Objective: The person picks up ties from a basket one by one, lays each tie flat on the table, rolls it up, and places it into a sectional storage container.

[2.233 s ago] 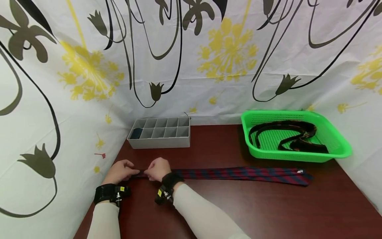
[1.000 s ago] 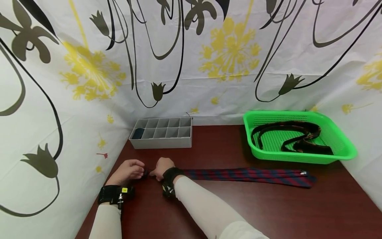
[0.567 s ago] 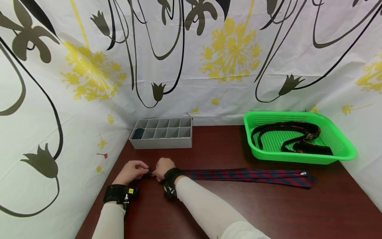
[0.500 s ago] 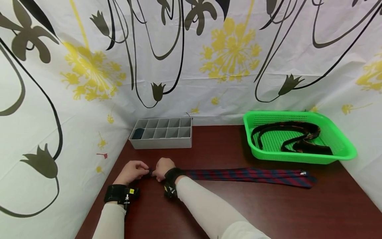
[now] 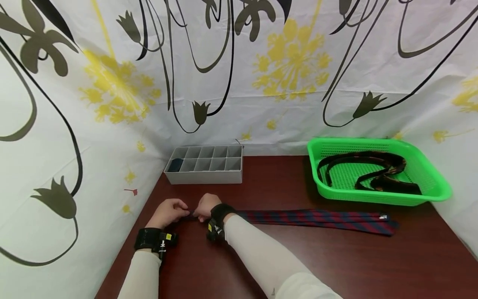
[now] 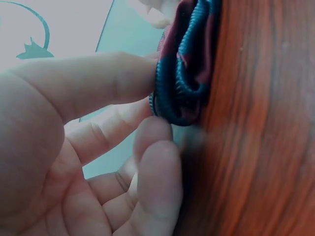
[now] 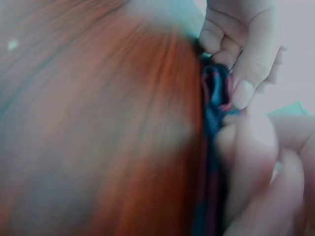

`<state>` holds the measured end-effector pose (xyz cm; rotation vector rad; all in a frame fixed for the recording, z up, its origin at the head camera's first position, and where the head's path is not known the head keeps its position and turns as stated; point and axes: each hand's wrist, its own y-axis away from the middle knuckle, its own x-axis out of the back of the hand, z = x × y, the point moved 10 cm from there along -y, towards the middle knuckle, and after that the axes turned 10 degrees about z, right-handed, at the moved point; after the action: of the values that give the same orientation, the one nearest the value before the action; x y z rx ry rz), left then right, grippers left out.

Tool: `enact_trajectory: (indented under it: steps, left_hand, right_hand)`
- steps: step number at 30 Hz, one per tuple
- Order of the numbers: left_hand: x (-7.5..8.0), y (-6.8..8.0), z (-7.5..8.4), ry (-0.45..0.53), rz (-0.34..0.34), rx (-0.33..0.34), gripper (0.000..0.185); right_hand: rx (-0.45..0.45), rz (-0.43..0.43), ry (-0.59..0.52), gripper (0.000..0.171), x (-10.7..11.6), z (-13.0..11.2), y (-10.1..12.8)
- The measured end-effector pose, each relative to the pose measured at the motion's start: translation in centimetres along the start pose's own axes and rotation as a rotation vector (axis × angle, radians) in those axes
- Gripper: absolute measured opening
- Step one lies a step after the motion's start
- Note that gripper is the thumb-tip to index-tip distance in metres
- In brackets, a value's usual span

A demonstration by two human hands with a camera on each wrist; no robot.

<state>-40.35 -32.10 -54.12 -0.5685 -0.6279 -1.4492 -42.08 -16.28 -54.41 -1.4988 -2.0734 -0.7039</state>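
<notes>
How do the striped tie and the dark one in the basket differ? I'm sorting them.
The striped tie is red and blue and lies straight on the table, its left end rolled and pinched by both hands. The dark tie is blackish-brown and lies looped in the green basket, untouched. Both are long, narrow bands.

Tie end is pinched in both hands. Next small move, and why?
Probably roll the coil one more turn to the right. Both the left hand and right hand pinch a small rolled start of the striped tie, while most of it lies flat on the table.
</notes>
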Motion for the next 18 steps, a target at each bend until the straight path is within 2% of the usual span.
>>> enact_trajectory:
  steps: [4, 8, 11, 14, 18]
  left_hand:
    - [-0.4, 0.2, 0.2, 0.006, -0.005, 0.009, 0.017]
    - [0.0, 0.4, -0.1, -0.048, 0.024, 0.045, 0.02]
    - [0.4, 0.6, -0.6, -0.059, 0.037, 0.103, 0.022]
    - [0.5, 0.7, -1.0, 0.007, 0.031, 0.152, 0.024]
    - [0.1, 0.6, -0.7, 0.169, -0.011, 0.189, 0.026]
  right_hand:
    - [0.038, 0.011, 0.191, 0.043, 0.3, 0.2, -0.6]
    - [-0.014, -0.038, 0.131, 0.046, 0.1, 0.9, -0.7]
    - [-0.027, -0.053, 0.093, 0.046, 0.1, 0.9, -0.7]
    - [0.016, 0.006, 0.187, 0.045, 0.7, 0.5, -0.7]
    - [0.004, 0.113, 0.297, 0.046, 1.9, 0.7, -0.6]
